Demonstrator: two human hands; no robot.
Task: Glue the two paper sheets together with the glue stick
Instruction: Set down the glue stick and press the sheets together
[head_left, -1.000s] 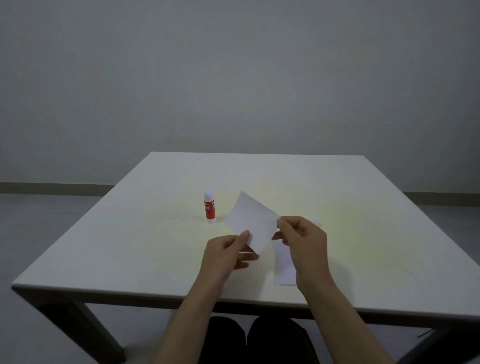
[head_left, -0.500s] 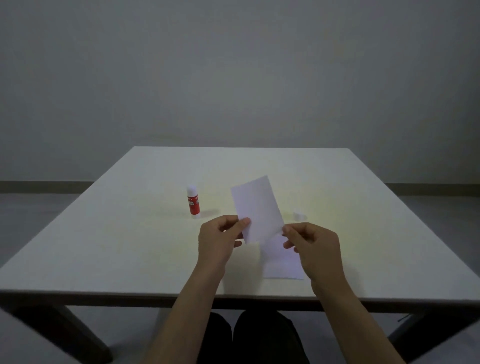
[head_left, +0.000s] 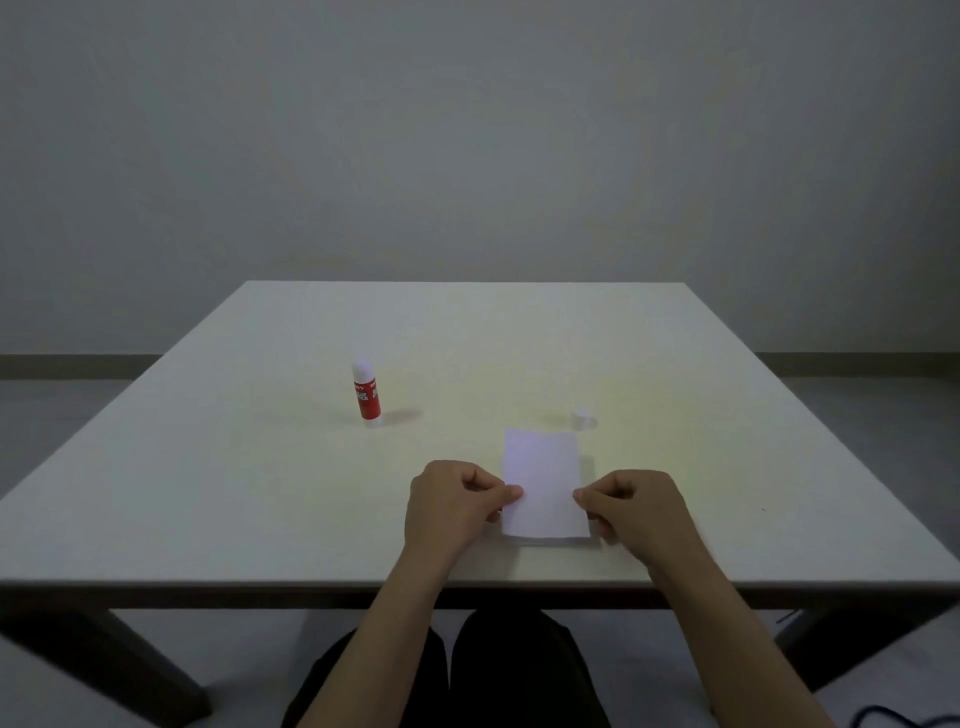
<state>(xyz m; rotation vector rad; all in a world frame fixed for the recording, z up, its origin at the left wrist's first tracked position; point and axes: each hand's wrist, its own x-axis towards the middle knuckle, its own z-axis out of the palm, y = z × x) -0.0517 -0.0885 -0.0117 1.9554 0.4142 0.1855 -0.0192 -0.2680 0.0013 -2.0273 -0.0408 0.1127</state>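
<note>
Lowered flat now, paper sheet (head_left: 543, 483) pinched by left hand (head_left: 452, 501) and right hand (head_left: 636, 512); glue stick (head_left: 367, 394) stands clear.

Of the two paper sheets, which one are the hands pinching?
The top sheet: left hand and right hand pinch its side edges. The bottom sheet lies flat on the table, only a sliver showing at the near edge.

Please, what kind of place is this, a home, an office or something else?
Probably a bare indoor room set up for recording, though I cannot be sure. The signs: a plain white table, an empty grey wall with a baseboard, and only a glue stick and paper laid out.
</note>
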